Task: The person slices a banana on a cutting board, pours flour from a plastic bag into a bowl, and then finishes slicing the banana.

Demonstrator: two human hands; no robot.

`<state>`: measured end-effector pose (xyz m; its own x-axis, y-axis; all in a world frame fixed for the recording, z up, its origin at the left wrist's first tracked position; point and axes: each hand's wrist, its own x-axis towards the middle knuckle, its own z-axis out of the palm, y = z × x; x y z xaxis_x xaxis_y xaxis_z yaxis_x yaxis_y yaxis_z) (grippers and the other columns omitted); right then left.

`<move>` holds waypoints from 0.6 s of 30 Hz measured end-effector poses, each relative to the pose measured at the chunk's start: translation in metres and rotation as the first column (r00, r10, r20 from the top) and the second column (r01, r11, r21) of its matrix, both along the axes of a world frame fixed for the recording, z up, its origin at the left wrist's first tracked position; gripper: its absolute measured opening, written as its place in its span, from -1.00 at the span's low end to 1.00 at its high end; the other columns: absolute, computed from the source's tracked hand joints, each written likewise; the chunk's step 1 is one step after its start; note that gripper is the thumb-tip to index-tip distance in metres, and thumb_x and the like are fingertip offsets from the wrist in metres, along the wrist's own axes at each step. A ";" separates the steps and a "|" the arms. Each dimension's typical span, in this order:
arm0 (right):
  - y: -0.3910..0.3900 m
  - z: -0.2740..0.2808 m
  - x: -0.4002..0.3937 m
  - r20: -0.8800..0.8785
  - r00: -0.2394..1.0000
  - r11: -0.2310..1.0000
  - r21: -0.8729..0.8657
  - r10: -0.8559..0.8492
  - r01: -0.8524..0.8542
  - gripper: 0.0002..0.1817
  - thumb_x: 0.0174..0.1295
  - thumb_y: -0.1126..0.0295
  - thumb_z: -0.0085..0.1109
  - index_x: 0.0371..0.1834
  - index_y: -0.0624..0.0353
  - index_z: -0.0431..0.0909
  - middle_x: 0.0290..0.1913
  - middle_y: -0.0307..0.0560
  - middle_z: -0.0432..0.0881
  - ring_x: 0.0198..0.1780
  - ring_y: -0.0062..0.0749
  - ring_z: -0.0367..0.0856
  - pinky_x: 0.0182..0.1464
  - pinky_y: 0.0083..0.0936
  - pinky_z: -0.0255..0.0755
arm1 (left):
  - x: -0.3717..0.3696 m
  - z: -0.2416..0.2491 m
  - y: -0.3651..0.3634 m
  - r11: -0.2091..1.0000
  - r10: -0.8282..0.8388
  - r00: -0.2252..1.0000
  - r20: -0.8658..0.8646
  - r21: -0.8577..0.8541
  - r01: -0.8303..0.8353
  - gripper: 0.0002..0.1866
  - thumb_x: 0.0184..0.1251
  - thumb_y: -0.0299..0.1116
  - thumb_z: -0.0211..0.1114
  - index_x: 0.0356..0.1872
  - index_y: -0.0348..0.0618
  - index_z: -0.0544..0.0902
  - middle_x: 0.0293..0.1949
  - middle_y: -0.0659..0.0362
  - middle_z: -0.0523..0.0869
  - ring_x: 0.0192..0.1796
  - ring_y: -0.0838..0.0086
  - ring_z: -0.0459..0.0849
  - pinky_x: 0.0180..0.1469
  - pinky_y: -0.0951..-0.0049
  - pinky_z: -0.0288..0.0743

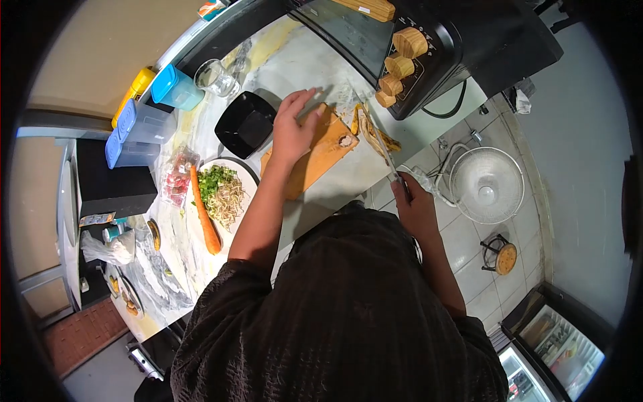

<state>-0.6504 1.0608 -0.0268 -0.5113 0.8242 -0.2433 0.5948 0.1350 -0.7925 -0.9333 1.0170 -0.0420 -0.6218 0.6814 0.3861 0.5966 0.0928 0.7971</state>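
My left hand (297,128) reaches over the upper left part of the wooden cutting board (323,157), its fingers stretched and apart, holding nothing that I can see. In my right hand (416,206) is the handle of a knife (383,147), at the counter's front edge. The long blade points away from me, across a yellow-brown peel (367,130) that looks like banana peel, right of the board. A small round pale mark or piece (345,141) shows near the board's right end. Left of my left hand sits a black square bowl (245,124).
A plate (228,165) holds a carrot (205,213), chopped greens (216,181) and bean sprouts (226,204). Behind stand a glass (216,78) and blue-lidded containers (137,130). A black oven (429,60) with wooden knobs borders the back right. On the floor side are a wire basket (487,185) and stool (504,257).
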 end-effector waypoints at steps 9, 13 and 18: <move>-0.010 0.002 0.001 -0.011 1.000 1.000 0.019 0.011 -0.011 -0.63 0.36 0.19 0.17 0.06 0.24 0.58 -0.44 0.18 0.67 -0.44 -0.10 0.71 -0.33 -0.35 0.50 | -0.020 0.000 -0.009 0.985 0.167 0.966 -0.196 0.001 -0.170 -0.73 0.10 -0.53 0.44 -0.13 -0.15 0.75 -0.20 0.10 0.69 -0.18 0.33 0.66 -0.10 0.41 0.53; -0.015 0.005 0.000 0.040 0.999 1.000 -0.013 0.012 -0.012 -0.64 0.36 0.20 0.17 0.07 0.23 0.58 -0.47 0.14 0.66 -0.48 -0.20 0.69 -0.35 -0.38 0.48 | -0.036 -0.009 -0.020 0.994 0.097 0.939 -0.329 -0.009 -0.106 -0.65 0.07 -0.50 0.48 -0.04 -0.12 0.73 -0.19 0.11 0.65 -0.19 0.34 0.65 -0.13 0.42 0.53; -0.023 -0.009 -0.006 -0.033 0.999 1.000 -0.007 0.010 -0.010 -0.60 0.39 0.19 0.16 0.09 0.29 0.57 -0.57 -0.22 0.50 -0.52 -0.62 0.35 -0.44 -0.53 0.27 | -0.024 0.013 -0.027 0.975 0.221 0.971 -0.092 0.011 -0.221 -0.87 0.11 -0.48 0.46 -0.28 -0.19 0.78 -0.35 0.10 0.66 -0.23 0.26 0.65 -0.15 0.34 0.54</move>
<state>-0.6562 1.0379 -0.0353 -0.5275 0.8173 -0.2320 0.5671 0.1353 -0.8125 -0.9574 0.9897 -0.0291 -0.7185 0.5309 0.4494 0.6325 0.2299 0.7397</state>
